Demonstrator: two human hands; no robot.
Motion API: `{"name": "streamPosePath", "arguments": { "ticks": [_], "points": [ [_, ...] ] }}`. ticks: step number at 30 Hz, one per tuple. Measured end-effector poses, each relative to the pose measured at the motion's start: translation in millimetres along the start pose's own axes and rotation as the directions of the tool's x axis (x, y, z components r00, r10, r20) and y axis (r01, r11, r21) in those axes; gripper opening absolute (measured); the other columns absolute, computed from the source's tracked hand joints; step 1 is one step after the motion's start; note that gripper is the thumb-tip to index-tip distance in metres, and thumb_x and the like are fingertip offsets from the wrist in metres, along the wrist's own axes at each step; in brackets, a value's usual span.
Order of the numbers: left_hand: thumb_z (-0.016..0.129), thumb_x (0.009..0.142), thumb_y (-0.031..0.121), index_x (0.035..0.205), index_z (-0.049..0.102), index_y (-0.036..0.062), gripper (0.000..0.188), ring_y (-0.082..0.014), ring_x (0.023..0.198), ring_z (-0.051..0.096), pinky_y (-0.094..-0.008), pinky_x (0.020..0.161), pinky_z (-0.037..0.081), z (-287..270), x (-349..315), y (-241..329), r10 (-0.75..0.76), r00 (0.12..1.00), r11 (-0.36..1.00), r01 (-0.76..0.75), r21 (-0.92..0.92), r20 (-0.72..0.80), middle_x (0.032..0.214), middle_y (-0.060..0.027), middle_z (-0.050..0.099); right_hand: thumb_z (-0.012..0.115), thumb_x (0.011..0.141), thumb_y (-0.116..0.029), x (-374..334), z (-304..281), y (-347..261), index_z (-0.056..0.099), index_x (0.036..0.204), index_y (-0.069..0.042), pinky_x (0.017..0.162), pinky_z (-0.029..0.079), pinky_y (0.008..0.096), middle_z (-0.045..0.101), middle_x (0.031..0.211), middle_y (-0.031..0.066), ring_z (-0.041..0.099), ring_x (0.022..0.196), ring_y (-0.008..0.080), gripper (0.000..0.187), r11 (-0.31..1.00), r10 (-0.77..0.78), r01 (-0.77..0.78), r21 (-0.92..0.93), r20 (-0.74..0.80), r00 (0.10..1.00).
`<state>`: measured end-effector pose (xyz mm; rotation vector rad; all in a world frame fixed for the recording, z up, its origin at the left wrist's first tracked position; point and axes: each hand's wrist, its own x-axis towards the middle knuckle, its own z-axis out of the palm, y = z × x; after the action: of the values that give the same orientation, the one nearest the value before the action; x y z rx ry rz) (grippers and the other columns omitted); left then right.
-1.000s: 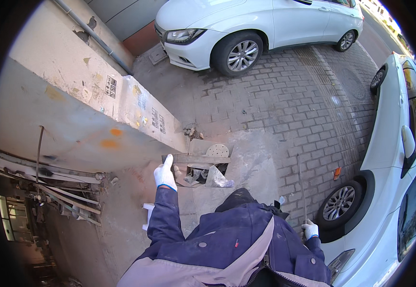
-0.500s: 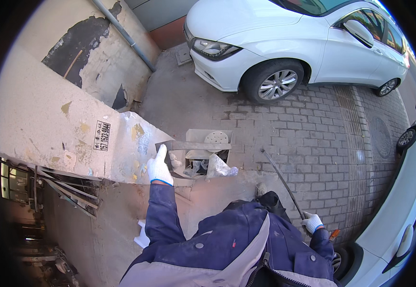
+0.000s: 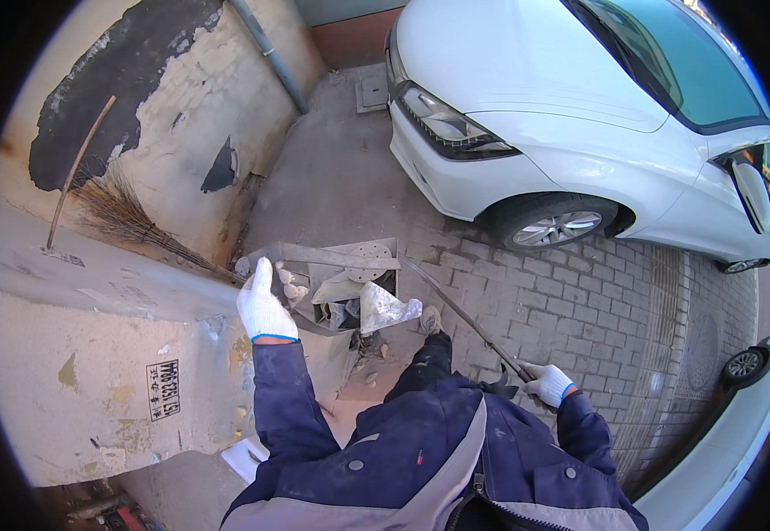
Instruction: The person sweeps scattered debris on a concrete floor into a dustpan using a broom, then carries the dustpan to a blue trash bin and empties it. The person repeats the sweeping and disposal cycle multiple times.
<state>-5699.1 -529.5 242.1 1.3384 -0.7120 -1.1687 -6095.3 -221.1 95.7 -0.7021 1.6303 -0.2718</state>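
My left hand (image 3: 265, 305), in a white knitted glove with a blue cuff, is closed at the left end of an open grey box (image 3: 340, 257), by the flat band across its top. Inside the box lie a pale perforated disc (image 3: 369, 273), a crumpled whitish plastic scrap (image 3: 386, 308), and some pale lumps (image 3: 294, 288). In the same kind of glove, my right hand (image 3: 547, 385) is wrapped round a long dark metal rod (image 3: 464, 314). The rod slants up leftward, its far end near the box's right side. Whether it is one bar or tongs, I cannot tell.
A low plastered wall (image 3: 93, 363) runs along the left, with a twig broom (image 3: 124, 212) against the peeling wall behind it. A white car (image 3: 526, 106) stands ahead on grey paving (image 3: 579, 310); another white car (image 3: 721, 425) is at the right. Rubble (image 3: 371, 354) lies below the box.
My view has shifted forward and left, bringing the broom into sight. My right hand has moved up with the rod, whose far end is now closer to the box. The left hand keeps its hold.
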Motion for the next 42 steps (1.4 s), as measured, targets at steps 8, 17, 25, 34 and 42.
{"name": "streamPosePath", "arguments": {
  "ticks": [8,17,25,34,42],
  "points": [
    [0.066,0.099,0.029,0.095,0.068,0.0002,0.029,-0.0119,0.043,0.052,-0.0287,0.043,0.051,120.7,278.8,50.0,-0.007,0.994,1.0,0.007,-0.006,-0.111,0.067,-0.0037,0.062,0.066,0.084,-0.017,234.4,-96.2,-269.5,0.05,0.15,-0.012,0.041,0.044,0.0314,0.063,0.067,0.0052,0.059,0.049,0.0131,0.069,0.989,-0.085,0.099,-0.114,0.116,0.99],
    [0.068,0.098,0.036,0.095,0.066,0.0015,0.034,-0.0087,0.043,0.044,-0.0256,0.042,0.043,248.3,601.4,124.0,0.116,0.968,0.993,-0.105,0.06,-0.224,0.065,0.0005,0.055,0.064,0.085,-0.016,497.8,-195.3,-593.3,0.046,0.153,-0.015,0.038,0.045,0.0307,0.062,0.07,0.0051,0.058,0.047,0.0139,0.07,0.987,-0.063,0.102,-0.12,0.298,0.953],
    [0.068,0.097,0.036,0.096,0.065,-0.0041,0.04,-0.0094,0.041,0.041,-0.0252,0.039,0.04,413.8,893.1,199.0,0.277,0.93,0.951,-0.229,0.208,-0.244,0.061,-0.0018,0.052,0.062,0.087,-0.013,705.4,-294.7,-891.6,0.054,0.145,-0.01,0.042,0.045,0.0302,0.06,0.067,0.0025,0.056,0.047,0.0115,0.059,0.989,-0.15,0.138,0.06,0.275,0.95],
    [0.071,0.095,0.03,0.079,0.06,0.003,0.033,-0.0112,0.039,0.039,-0.0286,0.036,0.033,600.6,1248.0,261.6,0.233,0.961,0.947,-0.19,0.26,-0.146,0.06,-0.0038,0.052,0.066,0.084,-0.015,891.7,-404.8,-1164.7,0.053,0.144,-0.002,0.048,0.047,0.0278,0.063,0.072,0.0053,0.057,0.049,0.0135,0.062,0.963,-0.233,0.216,0.163,0.094,0.968],
    [0.067,0.099,0.027,0.081,0.057,0.0079,0.028,-0.0093,0.038,0.04,-0.0258,0.035,0.031,811.8,1534.0,351.2,0.183,0.95,0.962,-0.227,0.155,0.252,0.059,-0.002,0.051,0.062,0.086,-0.011,1005.9,-500.8,-1390.1,0.05,0.149,-0.006,0.044,0.045,0.0276,0.06,0.068,0.0035,0.056,0.046,0.0112,0.064,0.943,-0.079,0.078,0.322,-0.01,0.997]
  ]
}}
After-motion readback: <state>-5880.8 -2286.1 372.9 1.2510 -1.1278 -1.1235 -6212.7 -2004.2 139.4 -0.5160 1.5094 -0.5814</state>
